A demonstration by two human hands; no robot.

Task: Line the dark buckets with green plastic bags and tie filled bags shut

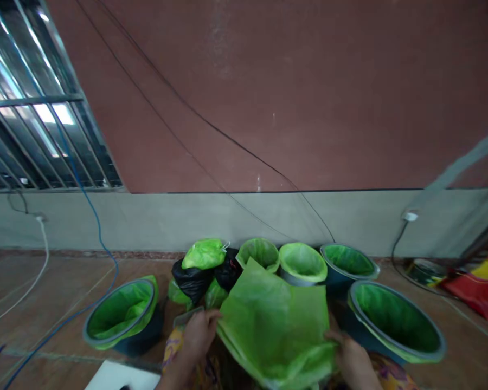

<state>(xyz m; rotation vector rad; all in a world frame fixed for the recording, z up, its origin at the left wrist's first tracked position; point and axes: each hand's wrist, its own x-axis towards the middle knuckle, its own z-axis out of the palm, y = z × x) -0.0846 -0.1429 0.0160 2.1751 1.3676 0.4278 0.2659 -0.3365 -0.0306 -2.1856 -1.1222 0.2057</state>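
Grip at both edges of a green bag

Left hand pinches the bag's left edge, right hand its right; bag spread between them, low in front of the body.

Done, by the look of it: five bins carry green liners. Left bin, liner turned over the rim; right bin, same. Along the wall: back bin, white bin, blue bin, all lined.

Left: the held bag, seated on no rim that shows. Cannot tell whether anything stands beneath it. Green bundle sits on a black bag; contents unclear. Lining judged well along.
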